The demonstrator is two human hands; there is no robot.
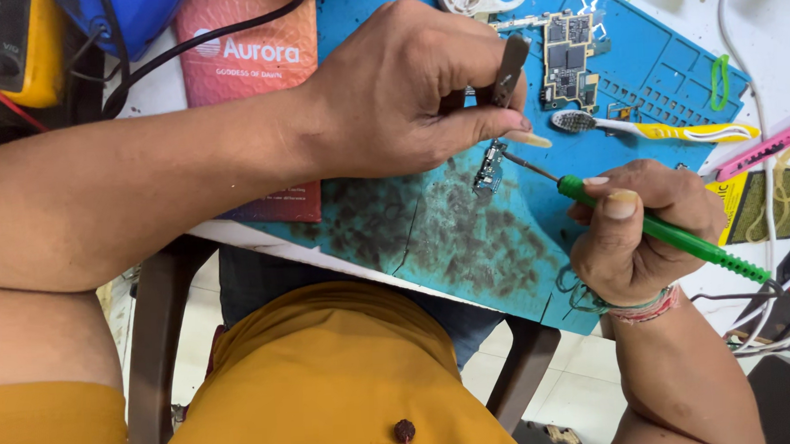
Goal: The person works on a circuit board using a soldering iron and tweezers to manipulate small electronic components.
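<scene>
Just below the left hand (407, 93) fingers, pinched on tweezers (506, 71), lies a small circuit board (489, 166), long axis toward them. Right hand (639, 229) fingers grip a green soldering iron (671, 232), tip touching the board's right.

the rubber work mat (637, 69) is bright blue, smudged with sooty black blotches toward its 6 o'clock edge. the soldering iron's ribbed plastic handle (671, 235) is vivid green. at 12 o'clock of it lies a toothbrush (666, 130) with a white and yellow handle and dark bristles. the large circuit board (567, 59) at 1 o'clock shows grey and gold patches with black chips. a textured salmon-pink booklet (245, 51) with white lettering sits at 11 o'clock, crossed by a black cable (218, 34). a yellow-cased meter (14, 48) is at 10 o'clock. the shirt (331, 385) at 6 o'clock is mustard yellow.
</scene>
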